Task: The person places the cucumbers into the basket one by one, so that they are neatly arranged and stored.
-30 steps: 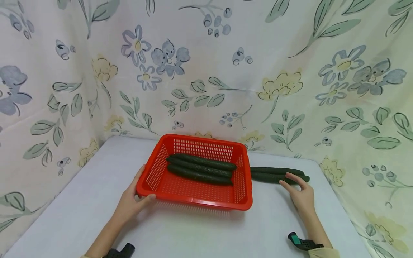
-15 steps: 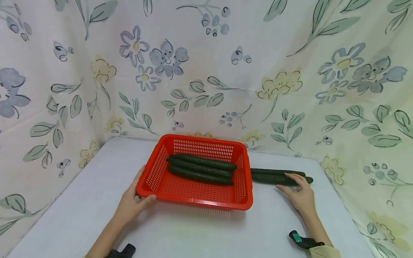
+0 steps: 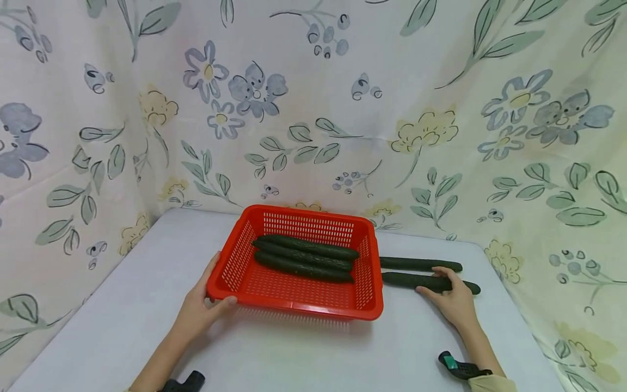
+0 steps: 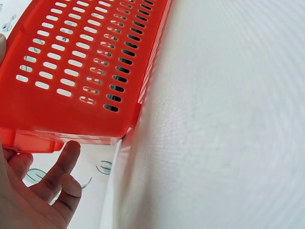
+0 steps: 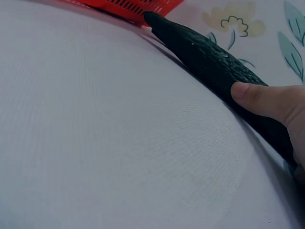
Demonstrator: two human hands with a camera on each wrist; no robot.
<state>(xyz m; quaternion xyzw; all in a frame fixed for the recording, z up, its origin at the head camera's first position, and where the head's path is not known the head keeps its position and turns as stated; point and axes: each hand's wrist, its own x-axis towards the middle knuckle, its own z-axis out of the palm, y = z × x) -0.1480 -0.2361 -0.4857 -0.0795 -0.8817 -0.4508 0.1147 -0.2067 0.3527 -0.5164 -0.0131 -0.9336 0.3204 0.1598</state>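
Observation:
A red plastic basket point(image 3: 294, 308) with slotted walls stands mid-table, and several dark green cucumbers point(image 3: 301, 265) lie side by side in it. My left hand point(image 3: 200, 309) holds its near left corner, thumb at the front rim; the left wrist view shows fingers point(image 4: 66, 160) by the underside of the rim. To the right of the basket, my right hand point(image 3: 458, 300) grips a cucumber point(image 3: 406, 280) between thumb and fingers. In the right wrist view the thumb presses the side of this cucumber point(image 5: 200, 52), whose far tip points at the basket.
Another cucumber point(image 3: 426, 264) lies just behind the gripped one, its left end hidden by the basket. The white table point(image 3: 303, 359) ends at a floral curtain point(image 3: 313, 141) at the back and sides. Each wrist wears a black band point(image 3: 462, 369).
My right hand has drawn the front cucumber slightly toward me and right, opening a gap from the one behind it. Its fingers have closed on it. Left hand and basket stay put.

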